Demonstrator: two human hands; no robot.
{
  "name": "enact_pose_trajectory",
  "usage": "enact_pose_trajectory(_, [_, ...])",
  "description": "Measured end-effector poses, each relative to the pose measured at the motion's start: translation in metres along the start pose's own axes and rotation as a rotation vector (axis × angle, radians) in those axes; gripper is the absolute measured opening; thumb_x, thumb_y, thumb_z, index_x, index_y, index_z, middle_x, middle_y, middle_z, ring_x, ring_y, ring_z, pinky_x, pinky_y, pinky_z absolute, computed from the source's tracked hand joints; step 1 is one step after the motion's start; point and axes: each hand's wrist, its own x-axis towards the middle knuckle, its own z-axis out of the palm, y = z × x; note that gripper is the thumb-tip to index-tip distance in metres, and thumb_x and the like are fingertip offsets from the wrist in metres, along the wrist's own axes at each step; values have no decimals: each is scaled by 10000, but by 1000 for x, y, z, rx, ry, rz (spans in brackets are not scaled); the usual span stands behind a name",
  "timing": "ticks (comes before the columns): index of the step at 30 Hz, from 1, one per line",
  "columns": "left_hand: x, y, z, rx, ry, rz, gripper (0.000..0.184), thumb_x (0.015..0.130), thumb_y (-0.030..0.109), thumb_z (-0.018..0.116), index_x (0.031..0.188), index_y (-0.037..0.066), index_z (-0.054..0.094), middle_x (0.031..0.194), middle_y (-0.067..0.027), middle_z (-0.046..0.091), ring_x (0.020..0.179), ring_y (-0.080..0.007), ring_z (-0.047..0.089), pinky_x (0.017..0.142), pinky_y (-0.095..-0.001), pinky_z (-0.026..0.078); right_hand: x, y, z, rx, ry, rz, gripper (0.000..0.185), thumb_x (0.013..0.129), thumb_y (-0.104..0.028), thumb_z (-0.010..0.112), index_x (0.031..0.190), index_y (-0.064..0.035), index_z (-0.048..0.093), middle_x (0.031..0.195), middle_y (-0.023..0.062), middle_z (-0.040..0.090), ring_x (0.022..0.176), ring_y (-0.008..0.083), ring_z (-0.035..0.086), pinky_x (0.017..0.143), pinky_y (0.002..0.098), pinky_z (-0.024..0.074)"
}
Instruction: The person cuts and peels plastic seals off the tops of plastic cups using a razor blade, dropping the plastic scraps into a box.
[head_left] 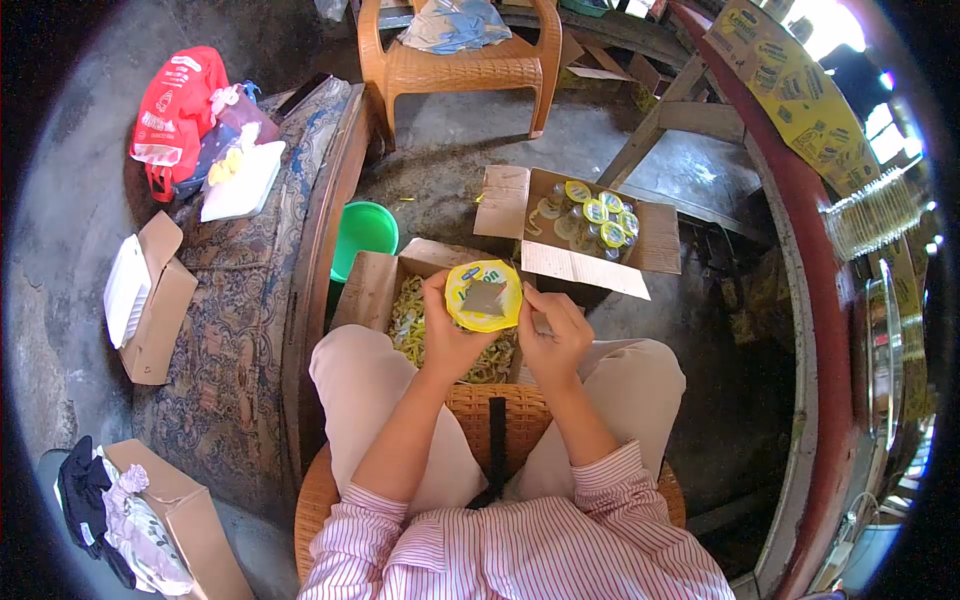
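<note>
A cup with a yellow printed lid (pixel 460 314) is held over my lap, its round top facing me and its body mostly hidden. White and green print and a grey patch mark the lid. My left hand (pixel 452 338) wraps around its left side. At the right rim, my right hand (pixel 553 335) is closed with thumb and fingers pinching the lid's edge. Just below the hands stands an open cardboard box (pixel 365 290) filled with yellow and whitish strips (pixel 408 325). Farther off, another open carton (pixel 585 262) contains several clear cups with yellow-rimmed lids (pixel 612 235).
A green bucket (pixel 365 240) stands left of the strip box. On the left, a patterned couch (pixel 225 330) carries a red bag (pixel 180 115) and a white box (pixel 245 180). A wicker chair (pixel 460 75) faces me. Red-edged wooden framing (pixel 790 260) runs along the right.
</note>
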Motion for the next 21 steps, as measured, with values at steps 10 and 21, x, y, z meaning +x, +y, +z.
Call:
enact_pose_trajectory(10, [0, 9, -2, 15, -83, 4, 728, 571, 68, 810, 1121, 40, 334, 1082, -95, 473, 998, -170, 505, 866, -299, 427, 4, 6, -5, 84, -37, 85, 195, 661, 68, 661, 843, -2, 655, 756, 144, 639, 657, 229, 628, 595, 285, 488])
enact_pose_trajectory(21, [2, 0, -9, -99, -254, -59, 808, 513, 8, 790, 1173, 67, 329, 1114, -77, 491, 1042, -174, 497, 915, -314, 408, 11, 13, -16, 153, -156, 180, 143, 691, 49, 646, 827, 5, 648, 786, 130, 653, 709, 206, 644, 632, 271, 495])
